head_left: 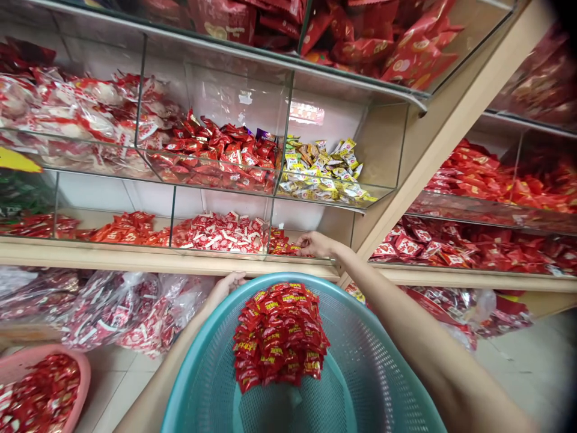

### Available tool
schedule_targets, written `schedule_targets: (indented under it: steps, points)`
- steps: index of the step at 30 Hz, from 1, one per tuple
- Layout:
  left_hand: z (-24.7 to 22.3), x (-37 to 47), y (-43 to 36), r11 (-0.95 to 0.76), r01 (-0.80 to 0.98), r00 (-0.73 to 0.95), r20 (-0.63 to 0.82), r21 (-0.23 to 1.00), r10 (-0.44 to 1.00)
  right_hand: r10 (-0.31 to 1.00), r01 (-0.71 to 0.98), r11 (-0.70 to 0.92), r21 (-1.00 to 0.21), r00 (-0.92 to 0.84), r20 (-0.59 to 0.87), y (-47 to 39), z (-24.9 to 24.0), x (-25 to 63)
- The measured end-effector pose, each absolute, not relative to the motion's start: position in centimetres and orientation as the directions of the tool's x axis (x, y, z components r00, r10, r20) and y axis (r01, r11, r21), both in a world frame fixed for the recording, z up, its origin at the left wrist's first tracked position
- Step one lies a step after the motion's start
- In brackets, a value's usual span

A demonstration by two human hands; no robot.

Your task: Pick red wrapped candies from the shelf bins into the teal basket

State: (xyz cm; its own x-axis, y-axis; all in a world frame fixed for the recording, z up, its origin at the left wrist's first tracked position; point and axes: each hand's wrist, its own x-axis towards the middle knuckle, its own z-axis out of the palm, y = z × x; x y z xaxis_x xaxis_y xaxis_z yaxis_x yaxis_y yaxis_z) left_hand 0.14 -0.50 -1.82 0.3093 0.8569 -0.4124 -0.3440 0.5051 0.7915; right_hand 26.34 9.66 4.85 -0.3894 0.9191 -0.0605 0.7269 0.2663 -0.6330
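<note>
A teal plastic basket with perforated sides fills the space between my arms. Inside it lies a stacked block of small red candy packets with yellow lettering. My left hand is curled at the basket's far left rim, just below the shelf edge, and some of its fingers are hidden. My right hand reaches over into the lowest shelf bin at the right. Its bent fingertips are pinched together at the loose red packets there; whether one is between them is too small to tell.
Glass dividers split the wooden shelf into bins of wrapped sweets. A slanting wooden post stands right of my right hand. Clear bags of sweets sit below the shelf. A pink basket holds red packets at lower left.
</note>
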Motion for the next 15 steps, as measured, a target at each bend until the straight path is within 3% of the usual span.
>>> schedule_targets:
  steps: [4, 8, 15]
  points:
    - [-1.4, 0.3, -0.6, 0.489, -0.338, 0.282, -0.409, 0.804, 0.868, 0.917, 0.659, 0.354, -0.664, -0.383, 0.109, 7.2, 7.6, 27.2]
    - [-1.1, 0.3, -0.8, 0.482, -0.325, 0.245, -0.42, 0.813, 0.874, 0.864, 0.623, 0.498, -0.603, -0.421, 0.277, 1.2, 10.0, 27.4]
    - [-1.6, 0.3, -0.6, 0.476, -0.338, 0.294, -0.389, 0.812, 0.873, 0.723, 0.619, 0.641, -0.453, -0.685, 0.088, -7.4, 6.3, 24.4]
